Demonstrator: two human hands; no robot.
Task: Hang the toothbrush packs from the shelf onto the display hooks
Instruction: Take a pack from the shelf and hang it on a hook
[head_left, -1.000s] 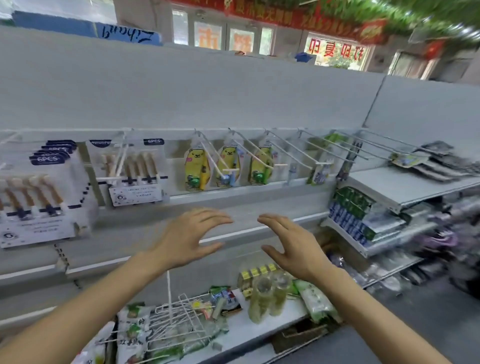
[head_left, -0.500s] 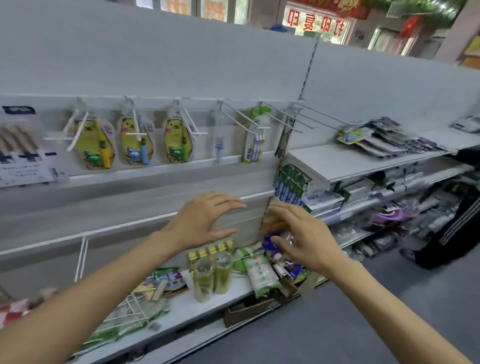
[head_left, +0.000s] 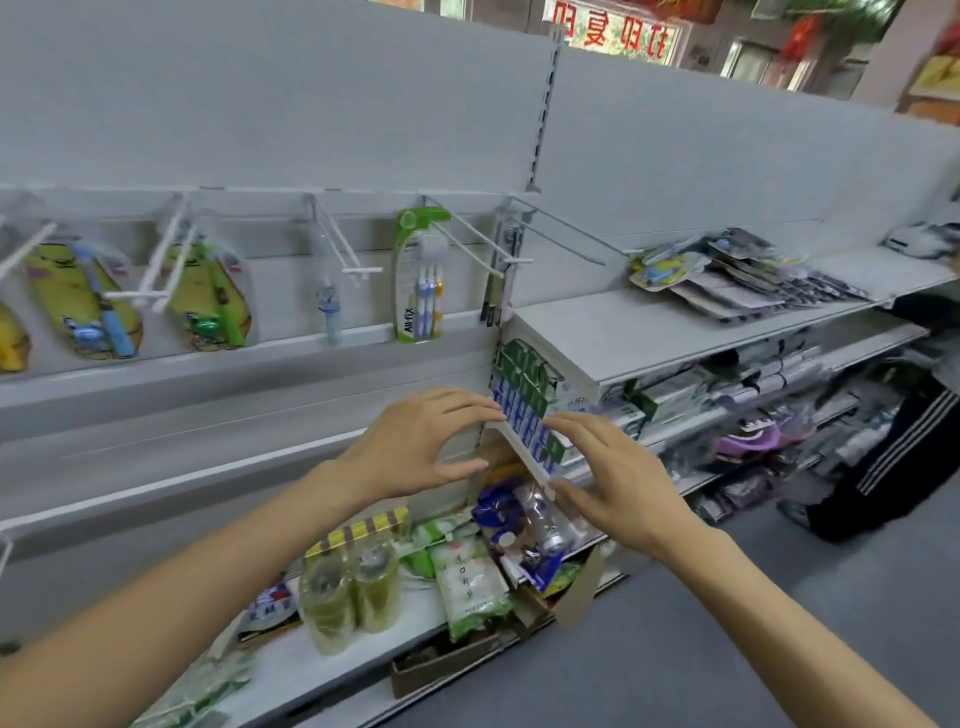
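Note:
A heap of toothbrush packs (head_left: 727, 275) lies on the grey shelf (head_left: 649, 332) at the right. White display hooks (head_left: 478, 239) stick out from the back panel. One hook carries a green toothbrush pack (head_left: 418, 275), and yellow children's packs (head_left: 208, 296) hang further left. My left hand (head_left: 415, 441) and my right hand (head_left: 618, 478) hover side by side in front of the shelving, below the hooks. Both have relaxed, spread fingers and hold nothing.
Green and blue boxes (head_left: 524, 395) are stacked under the grey shelf, just behind my fingertips. The bottom shelf (head_left: 291, 670) holds bottles, bags and a cardboard box. A person in dark striped trousers (head_left: 883, 447) stands in the aisle at the right.
My view has swung right along the shelving, so the hooks have slid left and the heap of packs has come nearer. Both hands have travelled right with it, still holding nothing.

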